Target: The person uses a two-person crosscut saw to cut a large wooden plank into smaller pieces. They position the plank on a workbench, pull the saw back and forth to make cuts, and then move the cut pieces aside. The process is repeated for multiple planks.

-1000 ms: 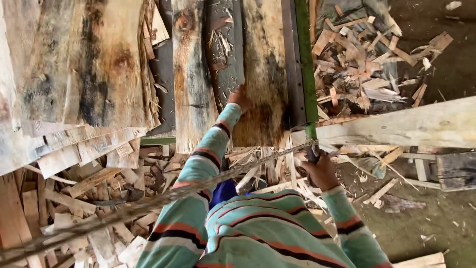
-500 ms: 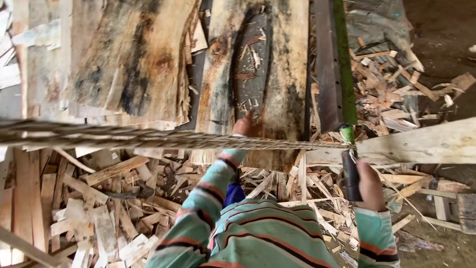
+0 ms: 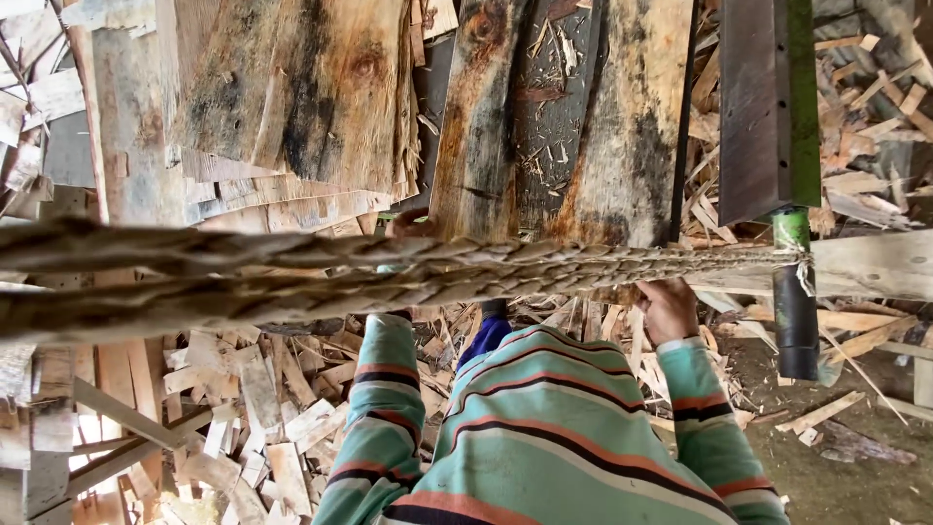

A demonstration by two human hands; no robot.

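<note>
Here, both hands are meeting the wood slab (image 3: pixel 622 146): right hand (image 3: pixel 668 309) gripping its near end, left hand (image 3: pixel 408 226) mostly hiding behind the rope (image 3: pixel 292 272), grip unclear.

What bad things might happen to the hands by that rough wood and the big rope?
1. The right hand grips the edge of a rough wooden slab; splinters look likely on bare skin.
2. The left hand is mostly hidden behind the thick twisted rope, so it is hard to watch and might get rubbed or pinched.
3. Loose wood scraps lie piled below; tripping or slipping seems possible.
</note>
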